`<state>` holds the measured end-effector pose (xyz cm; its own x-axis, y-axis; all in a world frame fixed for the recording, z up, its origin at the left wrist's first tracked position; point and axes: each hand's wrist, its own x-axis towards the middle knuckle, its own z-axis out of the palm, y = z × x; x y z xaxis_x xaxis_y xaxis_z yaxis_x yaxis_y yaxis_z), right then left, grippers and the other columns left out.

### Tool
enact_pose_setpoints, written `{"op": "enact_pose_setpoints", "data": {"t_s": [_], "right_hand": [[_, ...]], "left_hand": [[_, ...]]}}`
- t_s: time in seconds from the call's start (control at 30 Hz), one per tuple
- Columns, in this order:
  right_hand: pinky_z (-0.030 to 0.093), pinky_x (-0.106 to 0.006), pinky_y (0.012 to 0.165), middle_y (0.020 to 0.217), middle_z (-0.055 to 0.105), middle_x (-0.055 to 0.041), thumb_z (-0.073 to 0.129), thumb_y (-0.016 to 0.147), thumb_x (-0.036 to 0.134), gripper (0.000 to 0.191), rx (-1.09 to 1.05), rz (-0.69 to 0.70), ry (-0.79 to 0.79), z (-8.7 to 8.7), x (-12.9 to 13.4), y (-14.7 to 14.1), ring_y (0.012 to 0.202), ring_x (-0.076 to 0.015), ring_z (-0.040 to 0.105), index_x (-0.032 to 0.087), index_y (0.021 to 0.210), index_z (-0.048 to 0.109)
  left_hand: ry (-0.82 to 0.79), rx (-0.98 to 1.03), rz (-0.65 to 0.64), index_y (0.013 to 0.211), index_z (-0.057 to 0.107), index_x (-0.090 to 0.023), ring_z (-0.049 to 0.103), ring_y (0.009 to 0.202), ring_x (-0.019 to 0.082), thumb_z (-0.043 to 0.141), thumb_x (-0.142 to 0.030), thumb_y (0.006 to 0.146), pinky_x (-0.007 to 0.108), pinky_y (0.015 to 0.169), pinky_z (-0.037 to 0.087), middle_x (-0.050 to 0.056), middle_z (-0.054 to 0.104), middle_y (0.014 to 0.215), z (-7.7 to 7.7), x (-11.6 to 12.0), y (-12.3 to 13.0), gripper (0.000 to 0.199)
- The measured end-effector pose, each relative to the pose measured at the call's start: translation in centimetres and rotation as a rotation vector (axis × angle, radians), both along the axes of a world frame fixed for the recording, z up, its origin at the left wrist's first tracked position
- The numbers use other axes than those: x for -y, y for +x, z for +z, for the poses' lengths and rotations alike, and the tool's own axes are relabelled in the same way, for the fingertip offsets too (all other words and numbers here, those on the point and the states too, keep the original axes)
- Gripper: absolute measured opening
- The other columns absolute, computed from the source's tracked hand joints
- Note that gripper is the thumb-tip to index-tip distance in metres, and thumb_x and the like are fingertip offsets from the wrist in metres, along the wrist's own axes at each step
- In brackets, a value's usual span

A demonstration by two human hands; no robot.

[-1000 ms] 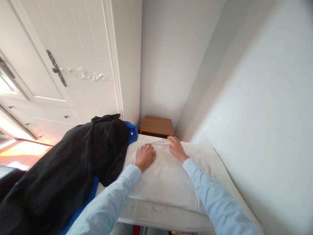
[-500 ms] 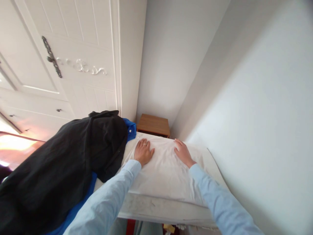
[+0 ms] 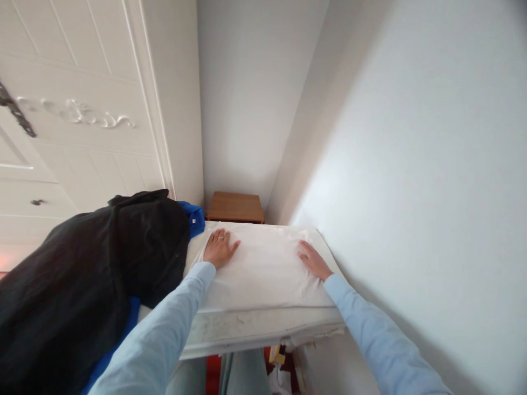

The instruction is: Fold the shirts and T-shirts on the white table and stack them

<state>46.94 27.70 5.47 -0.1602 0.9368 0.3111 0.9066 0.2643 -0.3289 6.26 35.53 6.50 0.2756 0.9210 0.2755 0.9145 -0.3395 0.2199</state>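
Note:
A white cloth (image 3: 259, 274) lies spread over a padded white board (image 3: 263, 325), whose stained front edge shows below it. Flat on the cloth's left side rests my left hand (image 3: 220, 248), fingers spread, a ring on one of them. My right hand (image 3: 313, 259) lies on the right side of the cloth with its fingers stretched out. Neither hand holds anything. Between the two hands the cloth looks mostly smooth. Just left of my left hand, a black garment (image 3: 152, 247) is heaped with a blue garment (image 3: 196, 218) under it.
A small brown wooden cabinet (image 3: 235, 207) stands behind the board's far end. The white wardrobe (image 3: 177, 109) rises at the left, and a pale wall (image 3: 411, 164) runs close along the right. Below the board, a yellow object (image 3: 277, 355) lies near my legs.
My hands have moved farther apart on the cloth, and its wrinkles between them have flattened. The view has turned to the right.

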Motion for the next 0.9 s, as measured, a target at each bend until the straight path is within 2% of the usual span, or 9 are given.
{"op": "enact_pose_setpoints", "data": {"t_s": [0.1,0.23,0.3,0.4,0.47,0.57,0.73,0.8,0.9], "right_hand": [[0.035,-0.056,0.118,0.151,0.049,-0.0181,0.037,0.101,0.046,0.057,0.012,0.044,0.036,1.0,2.1,-2.0,0.144,-0.0305,0.042,0.016,0.148,0.046],[0.031,-0.053,0.122,0.158,0.042,-0.0145,0.04,0.102,0.046,0.056,0.094,0.105,-0.002,0.9,6.0,-3.6,0.149,-0.027,0.034,0.019,0.152,0.042],[0.031,-0.054,0.121,0.158,0.041,-0.016,0.041,0.102,0.046,0.056,0.126,0.067,-0.047,0.4,7.4,-3.3,0.148,-0.0286,0.034,0.018,0.151,0.044],[0.033,-0.056,0.12,0.156,0.044,-0.016,0.041,0.102,0.045,0.053,0.151,0.031,-0.081,-0.4,8.8,-1.8,0.147,-0.0292,0.038,0.019,0.148,0.048],[0.032,-0.056,0.12,0.155,0.045,-0.0145,0.041,0.102,0.046,0.053,0.162,0.033,-0.078,-0.7,9.6,-0.6,0.146,-0.0287,0.038,0.021,0.148,0.049],[0.031,-0.055,0.121,0.158,0.042,-0.0137,0.04,0.101,0.049,0.055,0.174,0.022,-0.105,-0.8,11.1,0.5,0.148,-0.0285,0.035,0.022,0.149,0.048],[0.03,-0.059,0.12,0.162,0.034,-0.0127,0.036,0.101,0.053,0.06,0.196,-0.078,-0.215,-0.4,15.5,0.5,0.151,-0.0305,0.028,0.023,0.153,0.043],[0.035,-0.058,0.117,0.159,0.038,-0.0131,0.04,0.099,0.054,0.06,0.217,-0.096,-0.241,0.1,17.3,0.3,0.149,-0.0321,0.033,0.024,0.15,0.047],[0.043,-0.058,0.112,0.146,0.056,-0.0149,0.047,0.096,0.056,0.054,0.244,-0.102,-0.25,2.0,18.7,-0.6,0.138,-0.0346,0.05,0.026,0.139,0.06]], "left_hand": [[0.059,0.113,-0.011,0.133,0.057,-0.005,0.041,0.143,0.031,0.03,-0.044,0.102,0.045,0.119,0.034,0.022,0.052,0.147,0.8,0.5,-0.8,0.057],[0.172,0.125,-0.128,0.132,0.057,-0.011,0.036,0.147,0.029,0.03,-0.044,0.102,0.047,0.119,0.034,0.019,0.052,0.148,0.9,3.7,-1.6,0.053],[0.134,0.055,-0.203,0.136,0.056,-0.013,0.034,0.148,0.03,0.034,-0.048,0.101,0.049,0.12,0.033,0.018,0.051,0.15,0.4,5.6,-2.0,0.054],[0.063,-0.023,-0.189,0.139,0.055,-0.015,0.037,0.146,0.03,0.036,-0.048,0.1,0.051,0.12,0.032,0.018,0.049,0.151,-0.4,7.0,-3.0,0.054],[0.034,-0.045,-0.18,0.141,0.054,-0.014,0.039,0.146,0.03,0.036,-0.047,0.1,0.049,0.119,0.032,0.018,0.048,0.152,-0.6,6.8,-3.7,0.056],[0.019,-0.046,-0.24,0.142,0.053,-0.013,0.04,0.145,0.027,0.035,-0.05,0.1,0.044,0.119,0.033,0.017,0.048,0.153,-0.6,5.8,-4.5,0.059],[0.054,0.0,-0.304,0.133,0.061,-0.015,0.047,0.14,0.025,0.036,-0.045,0.099,0.042,0.117,0.037,0.016,0.055,0.146,0.1,4.8,-5.2,0.051],[0.073,-0.009,-0.301,0.126,0.064,-0.015,0.047,0.14,0.026,0.04,-0.042,0.099,0.043,0.117,0.038,0.018,0.056,0.145,1.0,4.9,-5.2,0.046],[0.1,-0.029,-0.227,0.123,0.064,-0.013,0.043,0.143,0.029,0.037,-0.041,0.101,0.046,0.116,0.037,0.02,0.054,0.146,2.7,6.1,-4.1,0.045]]}}
